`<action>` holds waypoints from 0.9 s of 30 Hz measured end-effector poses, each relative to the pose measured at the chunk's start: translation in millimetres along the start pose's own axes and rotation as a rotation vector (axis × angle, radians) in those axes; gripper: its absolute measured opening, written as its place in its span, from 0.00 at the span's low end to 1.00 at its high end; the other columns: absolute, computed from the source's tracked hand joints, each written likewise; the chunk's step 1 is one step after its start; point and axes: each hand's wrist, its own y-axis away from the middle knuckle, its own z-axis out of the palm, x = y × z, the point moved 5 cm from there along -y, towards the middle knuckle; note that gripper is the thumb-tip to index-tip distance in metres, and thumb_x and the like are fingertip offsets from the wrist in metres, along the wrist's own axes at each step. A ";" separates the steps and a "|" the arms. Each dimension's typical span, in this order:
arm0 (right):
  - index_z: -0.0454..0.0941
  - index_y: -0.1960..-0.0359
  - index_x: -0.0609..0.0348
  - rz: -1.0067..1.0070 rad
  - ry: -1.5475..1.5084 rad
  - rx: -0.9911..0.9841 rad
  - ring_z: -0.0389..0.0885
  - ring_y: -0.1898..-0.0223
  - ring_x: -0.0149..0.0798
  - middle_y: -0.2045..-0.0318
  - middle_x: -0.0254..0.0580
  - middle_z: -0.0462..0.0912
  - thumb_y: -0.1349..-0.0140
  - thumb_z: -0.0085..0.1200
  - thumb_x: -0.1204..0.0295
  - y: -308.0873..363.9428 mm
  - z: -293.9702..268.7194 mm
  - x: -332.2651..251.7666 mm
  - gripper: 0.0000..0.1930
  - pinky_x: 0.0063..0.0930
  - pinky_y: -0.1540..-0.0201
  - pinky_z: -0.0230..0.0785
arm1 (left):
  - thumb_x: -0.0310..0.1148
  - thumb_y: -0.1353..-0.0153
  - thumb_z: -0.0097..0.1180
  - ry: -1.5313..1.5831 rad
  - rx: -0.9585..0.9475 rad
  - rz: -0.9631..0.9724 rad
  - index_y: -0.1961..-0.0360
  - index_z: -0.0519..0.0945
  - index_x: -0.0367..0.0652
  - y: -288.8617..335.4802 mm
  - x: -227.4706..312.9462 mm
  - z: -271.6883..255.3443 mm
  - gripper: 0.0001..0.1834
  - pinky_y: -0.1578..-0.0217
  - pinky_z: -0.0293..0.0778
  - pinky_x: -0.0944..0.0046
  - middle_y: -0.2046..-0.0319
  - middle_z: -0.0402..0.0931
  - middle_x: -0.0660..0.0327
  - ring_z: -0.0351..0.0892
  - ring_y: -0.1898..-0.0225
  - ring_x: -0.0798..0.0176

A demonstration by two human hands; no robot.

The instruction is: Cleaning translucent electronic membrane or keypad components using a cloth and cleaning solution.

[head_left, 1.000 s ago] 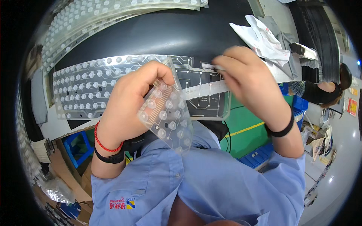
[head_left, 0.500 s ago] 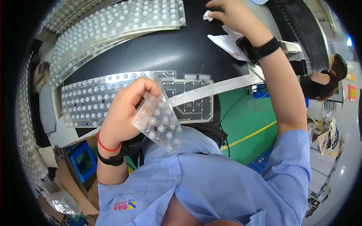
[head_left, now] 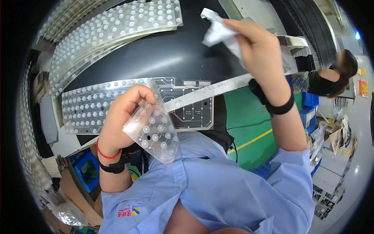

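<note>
At the black worktop [head_left: 173, 52], the left hand [head_left: 124, 113] pinches the clear sheet [head_left: 159, 128], only partly folded back, at eight o'clock; the right hand [head_left: 260, 50] pinches a crumpled white cloth [head_left: 218, 33] toward one.

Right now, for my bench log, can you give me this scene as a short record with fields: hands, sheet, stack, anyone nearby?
Left hand: gripping a dotted clear flap
Right hand: raised, pinching a crumpled white piece, material unclear
Circuit sheet: clear, partly on the black work surface, right end past the table's white front edge
Stack of dotted sheets: far left of the surface
Nearby: another person, at the right
</note>
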 end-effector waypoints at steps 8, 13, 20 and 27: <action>0.83 0.56 0.62 -0.083 -0.013 -0.628 0.79 0.49 0.54 0.50 0.51 0.83 0.57 0.51 0.90 97.2 -35.5 -4.8 0.24 0.40 0.46 0.74 | 0.25 0.33 0.56 -0.005 -0.019 0.024 0.57 0.73 0.39 1.1 2.9 0.9 0.07 0.61 0.70 0.74 0.64 0.74 0.67 0.72 0.63 0.76; 0.85 0.69 0.64 0.138 0.197 -0.515 0.83 0.60 0.54 0.66 0.50 0.85 0.57 0.52 0.88 76.2 -91.0 -1.6 0.14 0.42 0.52 0.75 | 0.25 0.34 0.57 0.036 -0.009 -0.005 0.57 0.73 0.39 -1.6 -1.1 3.5 0.08 0.60 0.70 0.74 0.64 0.75 0.67 0.73 0.63 0.77; 0.80 0.55 0.65 -0.317 -0.071 -0.265 0.78 0.49 0.50 0.52 0.46 0.82 0.52 0.55 0.83 65.2 52.7 -76.9 0.19 0.38 0.46 0.74 | 0.23 0.38 0.59 0.108 0.000 -0.045 0.57 0.73 0.40 -3.2 -2.7 1.0 0.10 0.60 0.71 0.74 0.64 0.76 0.67 0.74 0.62 0.76; 0.85 0.68 0.65 0.255 0.185 -0.412 0.84 0.64 0.55 0.68 0.56 0.85 0.51 0.50 0.84 92.3 -102.6 34.5 0.12 0.41 0.54 0.76 | 0.25 0.35 0.58 0.083 0.024 -0.024 0.57 0.73 0.40 0.9 -0.8 4.2 0.08 0.60 0.70 0.75 0.64 0.77 0.67 0.74 0.63 0.76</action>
